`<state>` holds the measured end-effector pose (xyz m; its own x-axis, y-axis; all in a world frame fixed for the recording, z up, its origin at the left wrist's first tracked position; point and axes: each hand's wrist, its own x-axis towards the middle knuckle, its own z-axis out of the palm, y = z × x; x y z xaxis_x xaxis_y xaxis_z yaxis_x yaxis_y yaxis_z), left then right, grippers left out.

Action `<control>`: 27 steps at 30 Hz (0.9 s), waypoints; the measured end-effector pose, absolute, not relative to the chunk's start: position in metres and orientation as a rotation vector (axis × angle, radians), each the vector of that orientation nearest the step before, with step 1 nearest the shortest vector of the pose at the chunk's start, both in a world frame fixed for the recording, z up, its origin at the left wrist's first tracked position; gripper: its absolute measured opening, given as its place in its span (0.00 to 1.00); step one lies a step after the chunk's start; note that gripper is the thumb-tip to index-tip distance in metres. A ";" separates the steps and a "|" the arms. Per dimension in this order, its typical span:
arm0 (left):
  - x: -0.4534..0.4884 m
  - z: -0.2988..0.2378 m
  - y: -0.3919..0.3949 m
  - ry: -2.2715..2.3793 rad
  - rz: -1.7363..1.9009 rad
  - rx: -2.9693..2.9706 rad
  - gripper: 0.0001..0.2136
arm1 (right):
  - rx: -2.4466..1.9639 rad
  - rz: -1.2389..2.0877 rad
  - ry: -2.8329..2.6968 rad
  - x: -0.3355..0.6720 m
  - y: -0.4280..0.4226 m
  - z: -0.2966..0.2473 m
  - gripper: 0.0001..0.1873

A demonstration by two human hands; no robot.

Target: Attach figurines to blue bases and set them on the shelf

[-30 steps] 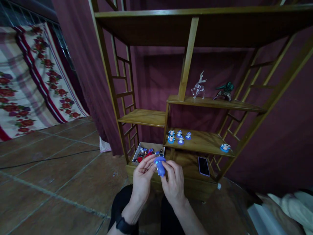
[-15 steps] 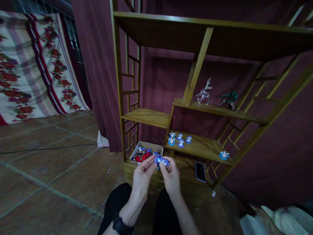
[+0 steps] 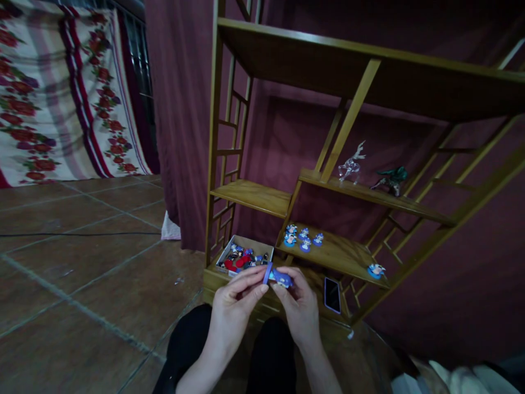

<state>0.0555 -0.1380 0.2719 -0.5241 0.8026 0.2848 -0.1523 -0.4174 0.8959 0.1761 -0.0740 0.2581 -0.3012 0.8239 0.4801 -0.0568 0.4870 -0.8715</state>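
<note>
Between my two hands is a small purple figurine [image 3: 282, 278] on a round purple base, tipped on its side. My left hand [image 3: 238, 298] pinches the base between thumb and fingers. The figurine's body is gripped by the thumb and fingers of my right hand [image 3: 301, 303]. Just beyond my left hand, a white box [image 3: 223, 254] holds more figurines, with red, purple and dark parts. Several purple and blue figurines [image 3: 305, 244] stand at the left of the low shelf [image 3: 340, 254], and one blue figurine [image 3: 375, 270] stands at its right end.
A phone [image 3: 332, 295] lies on the bottom board of the wooden shelving unit. On a higher shelf are a clear deer figure [image 3: 351, 167] and a dark green animal figure [image 3: 391, 179]. A dark red curtain [image 3: 176, 137] hangs at the left; a cable [image 3: 82, 235] crosses the tiled floor.
Both hands, with the figurine between them, have shifted slightly right and down in the view. The figurine has turned so its base shows more edge-on. The camera view has tilted a little.
</note>
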 end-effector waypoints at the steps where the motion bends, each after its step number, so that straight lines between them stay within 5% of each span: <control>1: 0.055 0.272 -0.139 1.168 1.987 1.012 0.10 | -0.679 1.005 -1.645 0.176 -0.075 0.258 0.12; 10: 0.037 0.257 -0.117 1.089 1.777 0.800 0.10 | -0.743 1.076 -1.773 0.169 -0.050 0.249 0.12; 16: 0.033 0.259 -0.114 0.926 1.658 0.652 0.21 | -0.690 1.314 -1.772 0.164 -0.030 0.253 0.17; 27: 0.030 0.252 -0.099 0.862 1.665 0.500 0.13 | -0.667 1.399 -1.608 0.162 -0.020 0.255 0.13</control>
